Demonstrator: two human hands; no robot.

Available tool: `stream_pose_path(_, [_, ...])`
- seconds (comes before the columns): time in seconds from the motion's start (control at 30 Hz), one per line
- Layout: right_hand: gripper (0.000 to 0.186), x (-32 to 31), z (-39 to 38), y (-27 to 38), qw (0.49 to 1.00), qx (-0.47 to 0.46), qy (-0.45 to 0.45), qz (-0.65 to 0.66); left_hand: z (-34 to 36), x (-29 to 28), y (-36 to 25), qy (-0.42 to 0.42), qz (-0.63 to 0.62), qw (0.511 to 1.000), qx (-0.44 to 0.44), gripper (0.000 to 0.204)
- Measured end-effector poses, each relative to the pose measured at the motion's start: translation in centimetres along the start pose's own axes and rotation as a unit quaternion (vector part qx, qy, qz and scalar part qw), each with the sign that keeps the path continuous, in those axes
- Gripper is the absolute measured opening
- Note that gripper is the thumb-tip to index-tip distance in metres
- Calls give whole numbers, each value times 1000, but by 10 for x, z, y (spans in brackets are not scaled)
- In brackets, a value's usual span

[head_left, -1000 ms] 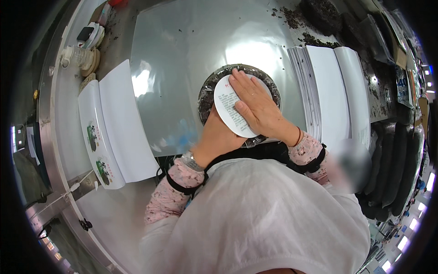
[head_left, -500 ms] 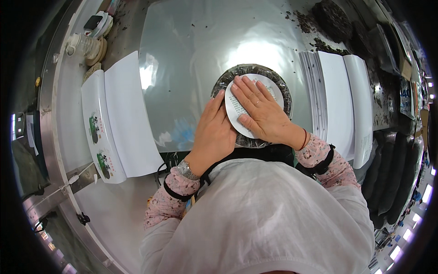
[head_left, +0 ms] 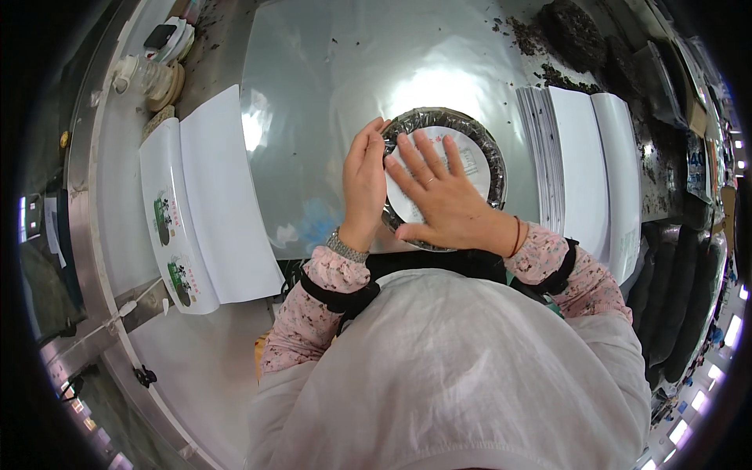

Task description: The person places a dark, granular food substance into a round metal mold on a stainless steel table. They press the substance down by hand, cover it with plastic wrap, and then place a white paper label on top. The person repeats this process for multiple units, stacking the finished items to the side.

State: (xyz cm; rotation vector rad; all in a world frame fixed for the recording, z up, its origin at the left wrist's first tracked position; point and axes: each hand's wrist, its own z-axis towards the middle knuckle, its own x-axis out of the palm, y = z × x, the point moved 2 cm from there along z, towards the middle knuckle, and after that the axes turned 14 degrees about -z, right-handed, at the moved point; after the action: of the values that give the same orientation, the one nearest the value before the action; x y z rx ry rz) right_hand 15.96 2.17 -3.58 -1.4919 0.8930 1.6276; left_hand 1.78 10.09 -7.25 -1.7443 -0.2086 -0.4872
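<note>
A round, dark, compressed cake [head_left: 493,153] wrapped in clear film lies in front of me; it looks like pressed tea. On top of it rests a round white paper label [head_left: 473,166] with small print. My right hand [head_left: 454,210] is spread flat over the label, fingers apart, partly covering it. Against the cake's left edge stands my left hand [head_left: 363,184], its fingers stretched out along the rim and held close together. Some of its fingertips are hidden behind the hand.
White sheets with a printed green design [head_left: 223,204] lie at left, and a paper stack [head_left: 580,164] at right. A glass jar [head_left: 149,81] stands far left. Dark cakes [head_left: 572,35] and crumbs are at the back right; dark wrapped bundles [head_left: 674,301] lie lower right. A shiny grey sheet [head_left: 313,78] covers the worktop.
The label has shifted from overhanging the cake's left to sitting nearer its middle. My left hand has turned more upright beside the rim, and my right hand's fingers have spread.
</note>
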Motion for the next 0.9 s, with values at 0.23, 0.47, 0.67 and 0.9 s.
stream_pose_path(0.23, [112,-17,-23,35,987,-62,29,146,2,-2,3,-17,-50,999,0,43])
stream_pose_path(0.47, [77,-22,-14,-10,998,37,-44,-1,2,-4,0,12,18,999,-44,51])
stream_pose_path(0.67, [75,1,-16,-8,998,49,-36,-27,0,5,-7,26,176,983,48,39])
stream_pose_path(0.9, [75,-10,-36,-5,995,70,-71,-25,-36,48,-50,41,300,937,176,25])
